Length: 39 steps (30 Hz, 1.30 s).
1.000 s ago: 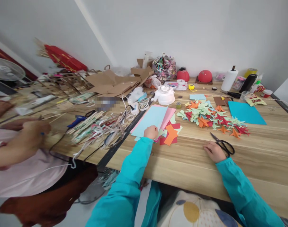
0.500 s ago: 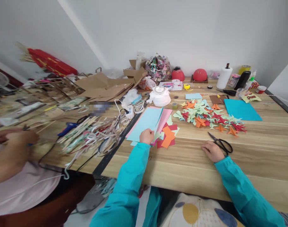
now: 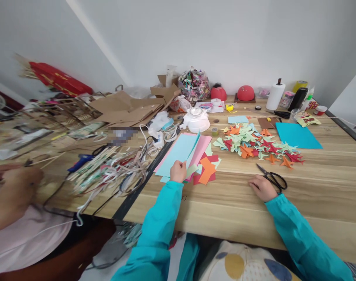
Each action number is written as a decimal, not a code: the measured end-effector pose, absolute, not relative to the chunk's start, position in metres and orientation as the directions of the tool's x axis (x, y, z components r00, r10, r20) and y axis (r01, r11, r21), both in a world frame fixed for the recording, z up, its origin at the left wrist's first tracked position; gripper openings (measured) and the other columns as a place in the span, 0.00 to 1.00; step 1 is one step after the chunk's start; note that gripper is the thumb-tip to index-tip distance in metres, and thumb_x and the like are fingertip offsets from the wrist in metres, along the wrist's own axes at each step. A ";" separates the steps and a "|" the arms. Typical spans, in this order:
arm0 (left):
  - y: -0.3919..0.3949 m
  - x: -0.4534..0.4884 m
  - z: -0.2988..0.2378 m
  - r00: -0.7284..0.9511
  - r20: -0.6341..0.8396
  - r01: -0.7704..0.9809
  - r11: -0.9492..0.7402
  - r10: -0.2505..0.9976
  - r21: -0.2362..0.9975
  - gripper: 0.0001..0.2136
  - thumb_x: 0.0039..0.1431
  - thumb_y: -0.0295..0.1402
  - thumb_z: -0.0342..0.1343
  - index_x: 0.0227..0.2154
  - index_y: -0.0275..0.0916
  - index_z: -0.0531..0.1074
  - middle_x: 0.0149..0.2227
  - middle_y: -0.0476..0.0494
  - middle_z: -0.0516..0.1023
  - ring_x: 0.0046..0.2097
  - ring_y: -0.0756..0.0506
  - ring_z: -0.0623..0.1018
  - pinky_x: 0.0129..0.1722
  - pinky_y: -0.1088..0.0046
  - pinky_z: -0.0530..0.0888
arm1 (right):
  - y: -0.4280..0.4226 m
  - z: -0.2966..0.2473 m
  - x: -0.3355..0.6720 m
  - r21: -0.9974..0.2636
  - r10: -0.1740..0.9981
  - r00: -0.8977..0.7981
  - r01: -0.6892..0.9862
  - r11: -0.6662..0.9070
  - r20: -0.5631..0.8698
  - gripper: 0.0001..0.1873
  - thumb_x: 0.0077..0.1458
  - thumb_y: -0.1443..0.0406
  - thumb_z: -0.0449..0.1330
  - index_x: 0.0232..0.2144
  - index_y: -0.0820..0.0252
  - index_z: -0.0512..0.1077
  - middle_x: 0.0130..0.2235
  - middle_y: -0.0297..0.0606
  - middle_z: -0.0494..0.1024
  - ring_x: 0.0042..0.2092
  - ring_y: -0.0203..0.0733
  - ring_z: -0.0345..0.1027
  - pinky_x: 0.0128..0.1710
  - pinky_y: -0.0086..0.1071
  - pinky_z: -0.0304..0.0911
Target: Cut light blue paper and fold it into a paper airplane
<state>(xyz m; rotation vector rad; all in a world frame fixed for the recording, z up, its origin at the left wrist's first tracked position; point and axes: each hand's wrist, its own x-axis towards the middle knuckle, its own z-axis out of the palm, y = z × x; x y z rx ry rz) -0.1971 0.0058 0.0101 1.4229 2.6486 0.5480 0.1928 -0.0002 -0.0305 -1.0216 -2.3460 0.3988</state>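
My left hand [image 3: 178, 171] is closed at the near right corner of a stack of coloured paper, pinching paper there. The top sheet is light blue paper [image 3: 175, 150], its right edge curled up, over pink paper [image 3: 205, 146]. A pale green piece of paper [image 3: 191, 170] sticks out beside my fingers; which layer they grip is partly hidden. Just right lie orange [image 3: 207, 170] and red paper scraps [image 3: 200, 179]. My right hand [image 3: 262, 187] rests on the table with loosely bent fingers, holding nothing, next to black-handled scissors [image 3: 273, 177].
Folded paper shapes [image 3: 248, 142] lie in a colourful heap behind the scissors, with a blue sheet [image 3: 299, 135] beyond. At left, a glue gun [image 3: 80, 162], tangled strips [image 3: 110, 168] and cords cover the neighbouring table. Another person's hands [image 3: 11, 187] work there with thin sticks.
My left hand has shifted slightly left, and the pale green piece beside it shows more. My right hand stays by the scissors. The whole view has drifted a little.
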 end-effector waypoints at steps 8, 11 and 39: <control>0.007 -0.201 0.010 -0.552 0.070 0.784 0.488 0.831 0.384 0.06 0.56 0.34 0.47 0.29 0.39 0.67 0.30 0.44 0.76 0.36 0.45 0.75 0.34 0.74 0.67 | 0.000 -0.030 0.194 -0.473 0.751 -0.565 0.587 0.657 0.342 0.13 0.58 0.66 0.49 0.34 0.59 0.74 0.33 0.42 0.74 0.37 0.41 0.69 0.38 0.35 0.67; 0.003 -0.199 0.010 -0.508 0.073 0.811 0.448 0.858 0.376 0.08 0.56 0.29 0.46 0.37 0.39 0.68 0.30 0.46 0.77 0.36 0.46 0.75 0.35 0.74 0.67 | 0.000 -0.030 0.194 -0.478 0.755 -0.559 0.587 0.653 0.343 0.13 0.58 0.66 0.49 0.34 0.59 0.74 0.32 0.42 0.74 0.36 0.41 0.69 0.38 0.35 0.67; 0.000 -0.184 0.014 -0.451 0.134 0.870 0.402 0.882 0.287 0.14 0.54 0.40 0.51 0.30 0.36 0.76 0.35 0.40 0.79 0.38 0.43 0.75 0.37 0.72 0.65 | 0.000 -0.027 0.194 -0.478 0.752 -0.567 0.585 0.655 0.337 0.12 0.58 0.65 0.50 0.34 0.61 0.74 0.32 0.42 0.74 0.35 0.40 0.69 0.37 0.35 0.67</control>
